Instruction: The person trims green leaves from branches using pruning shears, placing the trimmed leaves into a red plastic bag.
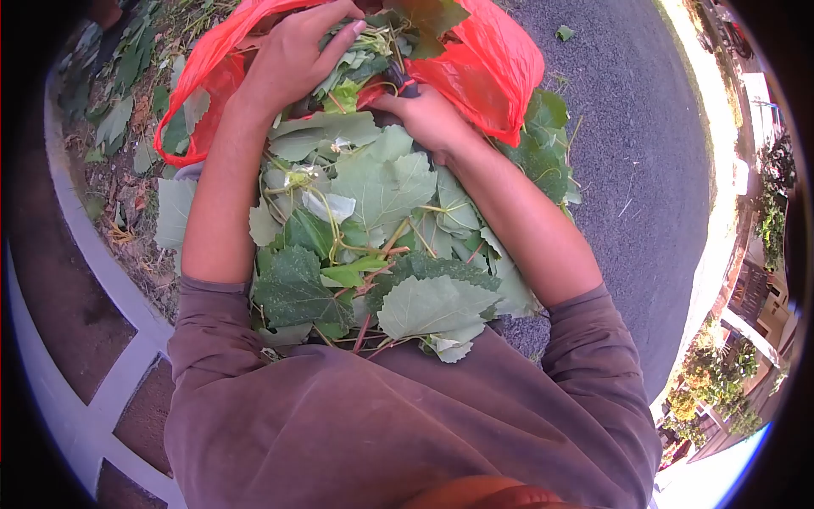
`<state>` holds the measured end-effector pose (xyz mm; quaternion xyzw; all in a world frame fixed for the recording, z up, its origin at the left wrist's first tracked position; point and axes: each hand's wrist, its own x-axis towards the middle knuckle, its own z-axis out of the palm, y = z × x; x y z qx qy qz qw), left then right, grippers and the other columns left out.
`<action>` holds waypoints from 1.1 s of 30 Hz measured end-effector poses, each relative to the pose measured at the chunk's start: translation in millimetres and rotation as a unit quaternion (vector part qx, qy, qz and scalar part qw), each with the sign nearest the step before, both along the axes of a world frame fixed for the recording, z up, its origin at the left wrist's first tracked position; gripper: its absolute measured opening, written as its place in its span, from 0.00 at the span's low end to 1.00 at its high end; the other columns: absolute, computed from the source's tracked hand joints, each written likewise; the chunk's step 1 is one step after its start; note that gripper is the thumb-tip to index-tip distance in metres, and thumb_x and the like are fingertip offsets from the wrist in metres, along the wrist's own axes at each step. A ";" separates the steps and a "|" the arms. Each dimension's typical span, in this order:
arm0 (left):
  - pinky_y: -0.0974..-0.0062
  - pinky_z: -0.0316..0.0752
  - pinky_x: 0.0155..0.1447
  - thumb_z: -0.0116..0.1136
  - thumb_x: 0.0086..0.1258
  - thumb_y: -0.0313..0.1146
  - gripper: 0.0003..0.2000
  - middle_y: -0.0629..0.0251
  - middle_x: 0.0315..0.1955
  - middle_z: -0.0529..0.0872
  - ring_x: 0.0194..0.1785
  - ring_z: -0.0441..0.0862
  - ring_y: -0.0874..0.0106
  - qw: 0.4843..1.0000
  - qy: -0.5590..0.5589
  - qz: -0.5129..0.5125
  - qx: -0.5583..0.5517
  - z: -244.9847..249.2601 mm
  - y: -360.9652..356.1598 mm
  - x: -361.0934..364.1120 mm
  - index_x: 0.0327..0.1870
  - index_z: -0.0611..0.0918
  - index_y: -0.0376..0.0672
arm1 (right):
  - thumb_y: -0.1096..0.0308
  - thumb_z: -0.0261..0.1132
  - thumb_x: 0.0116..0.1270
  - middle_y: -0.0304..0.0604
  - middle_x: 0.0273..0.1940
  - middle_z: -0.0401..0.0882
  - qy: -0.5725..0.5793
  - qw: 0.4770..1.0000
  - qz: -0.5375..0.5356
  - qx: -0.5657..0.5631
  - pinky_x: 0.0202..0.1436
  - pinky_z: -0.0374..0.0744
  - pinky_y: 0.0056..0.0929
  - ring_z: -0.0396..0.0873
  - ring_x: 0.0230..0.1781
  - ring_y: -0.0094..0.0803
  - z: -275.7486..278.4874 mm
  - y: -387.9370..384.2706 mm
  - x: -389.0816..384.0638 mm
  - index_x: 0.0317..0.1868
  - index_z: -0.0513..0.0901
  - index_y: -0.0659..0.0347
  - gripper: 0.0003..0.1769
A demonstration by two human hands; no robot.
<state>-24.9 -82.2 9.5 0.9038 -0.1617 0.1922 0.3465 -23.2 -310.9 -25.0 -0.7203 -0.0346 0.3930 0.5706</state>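
My left hand point(297, 59) is closed around a bundle of green leaves point(349, 61), its thumb lying along the stack. That bundle is at the mouth of a red plastic bag point(500, 64). Against the bag's near edge rests my right hand point(431, 119), thumb pointing left beside a small dark object point(409, 88); its other fingers are hidden. Below both hands, between my forearms, lies a heap of large lobed leaves point(381, 178) with vine stems and tendrils. A brown leaf point(432, 19) pokes up at the bag's opening.
Grey asphalt point(627, 170) stretches to the right. Soil with cut leaves point(119, 123) and grass is at the left, edged by a pale concrete curb point(89, 276). Plants point(712, 382) and buildings stand at the far right.
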 end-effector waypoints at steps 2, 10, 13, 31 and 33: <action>0.63 0.80 0.53 0.60 0.80 0.36 0.11 0.51 0.39 0.88 0.46 0.88 0.55 1.000 0.023 0.002 -0.008 5.3 2.6 -0.5 0.50 0.83 0.35 | 0.58 0.71 0.70 0.33 0.33 0.82 -0.019 1.000 -0.001 0.024 0.37 0.73 0.26 0.75 0.31 0.22 6.2 6.9 4.6 0.42 0.87 0.61 0.13; 0.62 0.80 0.52 0.61 0.78 0.35 0.11 0.48 0.38 0.88 0.45 0.89 0.53 0.996 0.034 0.020 -0.077 16.3 28.2 1.0 0.47 0.83 0.34 | 0.59 0.68 0.70 0.35 0.36 0.83 0.084 0.992 0.023 0.088 0.47 0.75 0.26 0.80 0.38 0.25 10.2 2.1 10.4 0.45 0.85 0.61 0.14; 0.68 0.78 0.51 0.61 0.80 0.36 0.11 0.59 0.36 0.89 0.43 0.87 0.68 0.983 0.046 0.087 -0.152 11.3 45.4 7.1 0.47 0.83 0.36 | 0.60 0.68 0.68 0.37 0.40 0.84 0.090 0.992 0.011 0.088 0.49 0.76 0.27 0.81 0.42 0.27 9.7 0.5 8.0 0.46 0.84 0.62 0.15; 0.80 0.80 0.41 0.59 0.83 0.37 0.10 0.72 0.37 0.89 0.37 0.84 0.83 0.797 0.368 -0.017 -0.479 -10.5 24.0 5.8 0.48 0.86 0.40 | 0.64 0.64 0.66 0.43 0.43 0.89 0.015 0.996 0.055 0.065 0.52 0.78 0.27 0.84 0.44 0.29 4.1 -4.7 14.5 0.49 0.84 0.66 0.17; 0.80 0.79 0.41 0.60 0.82 0.36 0.09 0.73 0.36 0.89 0.37 0.84 0.83 0.814 0.381 -0.030 -0.437 -12.7 25.6 7.8 0.47 0.86 0.40 | 0.64 0.64 0.67 0.43 0.42 0.89 0.002 0.995 0.061 0.077 0.52 0.78 0.27 0.84 0.44 0.29 4.7 -4.1 13.4 0.47 0.85 0.66 0.15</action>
